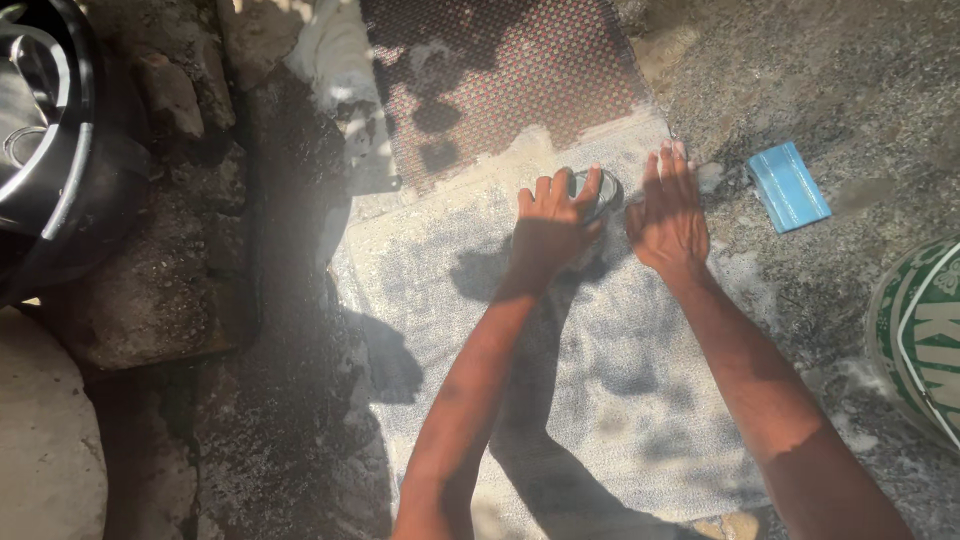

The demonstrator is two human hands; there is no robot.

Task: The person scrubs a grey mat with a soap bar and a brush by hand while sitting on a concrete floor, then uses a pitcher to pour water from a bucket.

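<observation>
Rough concrete ground (880, 110) holds a soapy mat (560, 400) spread flat for scrubbing. Left hand (552, 228) curls over a round brush (598, 192), pressing it into the suds at the mat's far end; right hand (668, 215) lies open beside it, steadying the mat. Blue soap bar (788, 186) lies near.

Bare forearms, no sleeves, unadorned hands (610, 225)

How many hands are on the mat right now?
2. The left hand presses on a dark scrubbing brush near the soapy mat's upper edge. The right hand lies flat, fingers spread, just right of it. No other hands visible.
</observation>
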